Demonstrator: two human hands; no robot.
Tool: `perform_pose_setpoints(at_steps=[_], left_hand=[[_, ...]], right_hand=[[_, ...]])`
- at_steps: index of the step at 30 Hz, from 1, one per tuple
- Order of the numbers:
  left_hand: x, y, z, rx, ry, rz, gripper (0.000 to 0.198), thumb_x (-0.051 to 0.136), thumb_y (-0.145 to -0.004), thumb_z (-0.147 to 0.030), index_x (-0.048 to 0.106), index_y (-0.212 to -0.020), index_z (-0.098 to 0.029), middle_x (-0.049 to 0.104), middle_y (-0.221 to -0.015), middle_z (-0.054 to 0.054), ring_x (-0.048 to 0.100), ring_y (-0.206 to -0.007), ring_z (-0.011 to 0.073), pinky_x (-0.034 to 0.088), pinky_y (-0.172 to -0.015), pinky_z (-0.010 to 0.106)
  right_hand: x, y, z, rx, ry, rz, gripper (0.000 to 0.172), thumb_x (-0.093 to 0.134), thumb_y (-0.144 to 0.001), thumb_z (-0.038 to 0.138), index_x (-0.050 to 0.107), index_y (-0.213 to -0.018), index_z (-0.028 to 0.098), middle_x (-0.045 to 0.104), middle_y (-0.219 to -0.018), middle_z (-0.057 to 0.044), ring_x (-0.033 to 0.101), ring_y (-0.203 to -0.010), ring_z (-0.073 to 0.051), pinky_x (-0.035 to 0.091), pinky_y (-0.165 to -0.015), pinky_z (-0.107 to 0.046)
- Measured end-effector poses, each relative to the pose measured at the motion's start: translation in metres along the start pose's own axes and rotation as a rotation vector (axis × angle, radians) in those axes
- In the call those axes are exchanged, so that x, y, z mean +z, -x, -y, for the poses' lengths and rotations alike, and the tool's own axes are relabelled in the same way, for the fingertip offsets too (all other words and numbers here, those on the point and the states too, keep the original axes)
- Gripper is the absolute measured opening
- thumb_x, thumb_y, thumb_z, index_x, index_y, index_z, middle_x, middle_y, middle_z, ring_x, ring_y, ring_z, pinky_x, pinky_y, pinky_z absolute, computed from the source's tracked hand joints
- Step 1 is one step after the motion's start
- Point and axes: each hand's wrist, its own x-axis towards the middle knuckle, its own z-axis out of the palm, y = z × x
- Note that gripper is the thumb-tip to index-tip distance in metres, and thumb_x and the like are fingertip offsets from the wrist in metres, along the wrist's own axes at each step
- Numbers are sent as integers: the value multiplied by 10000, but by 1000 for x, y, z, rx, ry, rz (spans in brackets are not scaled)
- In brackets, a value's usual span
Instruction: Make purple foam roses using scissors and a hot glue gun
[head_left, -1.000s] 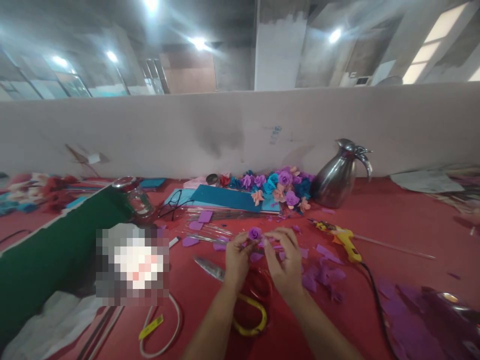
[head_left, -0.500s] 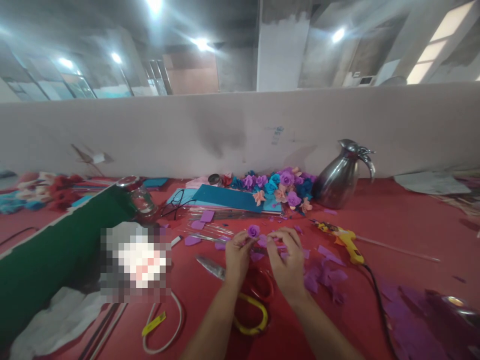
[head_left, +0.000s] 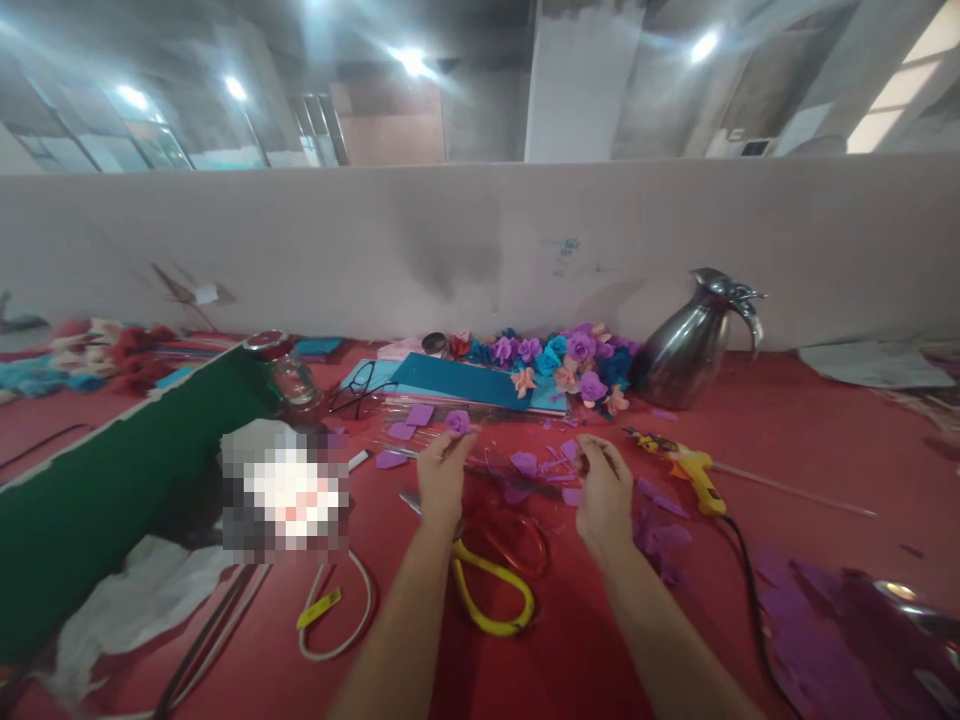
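My left hand (head_left: 442, 475) pinches a small purple paper rose (head_left: 457, 422) by its base, the bloom showing above the fingertips. Well apart on the right, my right hand (head_left: 606, 490) has thumb and fingers closed on a purple petal (head_left: 570, 451). Between the hands lie loose purple petals (head_left: 523, 463) and small scraps. Below them rest scissors (head_left: 495, 630) with one yellow and one red handle, the blades partly hidden behind my left hand.
A yellow glue gun (head_left: 697, 480) with a black cord lies at the right. Behind stand a steel jug (head_left: 686, 345), a heap of finished paper flowers (head_left: 577, 365), blue sheets (head_left: 461, 380) with glasses, and a glass jar (head_left: 292, 380). A green panel (head_left: 150, 470) borders the left.
My hands have moved apart: the left one went left with the rose, the right one went right with a petal. The view has shifted slightly.
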Motion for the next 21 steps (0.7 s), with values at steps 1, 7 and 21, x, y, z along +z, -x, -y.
perform_pose_setpoints(at_steps=[1,7,21], left_hand=[[-1,-1,-3,-11,24,-15,190,708,-625,-266,735,-775,-151,713,-751,27,610,-756,166,448,-810,312],[-14,-10,-10,-31,111,-150,216,738,-566,-247,729,-755,-143,706,-744,37,613,-752,167,462,-785,310],[-21,-16,0,-36,33,-67,215,744,-566,-256,727,-748,-144,682,-718,24,588,-714,147,447,-765,295]], right_hand=[[0,1,-1,-10,29,15,171,619,-646,335,568,-676,176,438,-540,82,379,-510,-86,300,-495,-208],[4,18,-5,-159,406,393,190,540,-747,357,603,-724,179,595,-656,9,529,-623,-143,407,-599,-251],[3,22,0,-457,614,555,188,479,-800,284,614,-912,216,648,-814,-31,588,-758,-184,457,-723,-331]])
